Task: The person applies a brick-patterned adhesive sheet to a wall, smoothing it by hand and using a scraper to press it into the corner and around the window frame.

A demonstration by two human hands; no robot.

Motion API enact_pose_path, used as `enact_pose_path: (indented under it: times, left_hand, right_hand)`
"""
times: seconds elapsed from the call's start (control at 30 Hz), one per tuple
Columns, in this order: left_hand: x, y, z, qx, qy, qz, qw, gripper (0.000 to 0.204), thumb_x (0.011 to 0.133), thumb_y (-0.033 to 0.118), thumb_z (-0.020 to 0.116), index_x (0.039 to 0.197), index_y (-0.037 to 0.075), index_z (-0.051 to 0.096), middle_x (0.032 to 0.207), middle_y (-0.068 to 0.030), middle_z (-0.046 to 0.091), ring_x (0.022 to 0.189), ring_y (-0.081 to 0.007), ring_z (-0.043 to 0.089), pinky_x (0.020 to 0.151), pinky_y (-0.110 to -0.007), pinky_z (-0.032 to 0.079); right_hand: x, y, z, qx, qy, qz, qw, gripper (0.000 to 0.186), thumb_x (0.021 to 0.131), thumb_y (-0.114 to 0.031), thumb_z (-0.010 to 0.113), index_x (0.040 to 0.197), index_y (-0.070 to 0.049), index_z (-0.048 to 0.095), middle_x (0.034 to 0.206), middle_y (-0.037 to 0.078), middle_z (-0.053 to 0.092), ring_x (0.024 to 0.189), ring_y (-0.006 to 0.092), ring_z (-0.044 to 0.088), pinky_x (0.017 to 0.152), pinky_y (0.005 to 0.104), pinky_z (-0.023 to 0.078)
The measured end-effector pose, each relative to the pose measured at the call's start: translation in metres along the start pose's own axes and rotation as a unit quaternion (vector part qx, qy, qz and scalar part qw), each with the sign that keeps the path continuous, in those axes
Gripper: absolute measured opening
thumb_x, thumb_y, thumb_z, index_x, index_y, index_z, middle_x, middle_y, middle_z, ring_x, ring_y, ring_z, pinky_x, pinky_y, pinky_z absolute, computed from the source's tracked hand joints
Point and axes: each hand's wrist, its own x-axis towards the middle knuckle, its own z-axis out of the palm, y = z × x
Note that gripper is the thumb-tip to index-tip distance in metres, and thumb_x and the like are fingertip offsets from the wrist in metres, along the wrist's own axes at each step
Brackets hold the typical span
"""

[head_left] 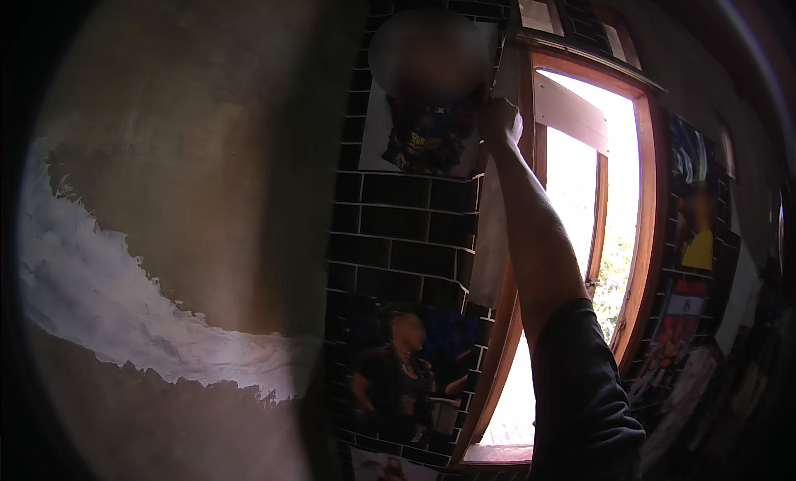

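Black-tiled wall (398,232), orange-brown window frame (647,232)

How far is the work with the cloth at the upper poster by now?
Done: cannot tell; no wiped area shows on the dim brick-pattern wall. In hand: the right hand is raised at the upper poster's right edge, gripping a pale cloth that hangs beside the window frame. Left: the lower poster is untouched.

Single head-worn fisheye view, tilted upward and forward, set close to a poster-covered wall (398,240), window (580,232) seen at right, edges bent toward the rim
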Motion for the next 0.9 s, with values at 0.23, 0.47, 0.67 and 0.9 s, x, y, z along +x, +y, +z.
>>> enact_pose_path:
  times: [0.23, 0.47, 0.67, 0.9]
  left_hand:
    - [0.000, -0.005, -0.005, 0.000, 0.002, 0.001, 1.000, 0.035, 0.094, 0.034, 0.059, 0.091, 0.002, 0.073, 0.089, -0.0238, 0.071, 0.084, -0.0450, 0.069, 0.070, -0.051, 0.056]
    - [0.009, -0.011, 0.005, -0.016, 0.014, 0.023, 1.000, 0.035, 0.095, 0.035, 0.059, 0.091, 0.003, 0.073, 0.091, -0.0248, 0.070, 0.088, -0.0442, 0.069, 0.072, -0.051, 0.056]
    - [0.014, -0.017, 0.008, 0.008, -0.010, -0.003, 1.000, 0.036, 0.095, 0.036, 0.058, 0.092, 0.004, 0.073, 0.092, -0.0249, 0.070, 0.088, -0.0446, 0.069, 0.074, -0.052, 0.055]
    - [0.010, -0.019, 0.010, 0.019, -0.019, -0.028, 0.999, 0.037, 0.095, 0.038, 0.058, 0.093, 0.004, 0.072, 0.093, -0.0251, 0.070, 0.089, -0.0451, 0.068, 0.075, -0.053, 0.054]
  right_hand:
    - [0.001, -0.008, 0.010, 0.002, 0.034, -0.038, 0.999, 0.026, 0.087, -0.031, 0.067, 0.095, -0.008, 0.077, 0.098, 0.019, 0.074, 0.098, 0.0353, 0.072, 0.085, 0.0455, 0.058]
    - [-0.007, -0.009, 0.008, 0.004, 0.049, -0.071, 0.996, 0.021, 0.086, -0.022, 0.063, 0.091, -0.007, 0.076, 0.095, 0.020, 0.074, 0.094, 0.0366, 0.073, 0.082, 0.0457, 0.059]
    - [-0.005, -0.011, 0.007, -0.013, 0.052, -0.086, 0.995, 0.019, 0.085, -0.019, 0.062, 0.088, -0.006, 0.075, 0.094, 0.020, 0.074, 0.095, 0.0359, 0.073, 0.083, 0.0454, 0.059]
    - [-0.003, -0.007, 0.003, 0.006, 0.072, -0.049, 0.996, 0.032, 0.085, -0.028, 0.064, 0.101, -0.001, 0.071, 0.107, 0.024, 0.070, 0.102, 0.0395, 0.070, 0.088, 0.0471, 0.057]
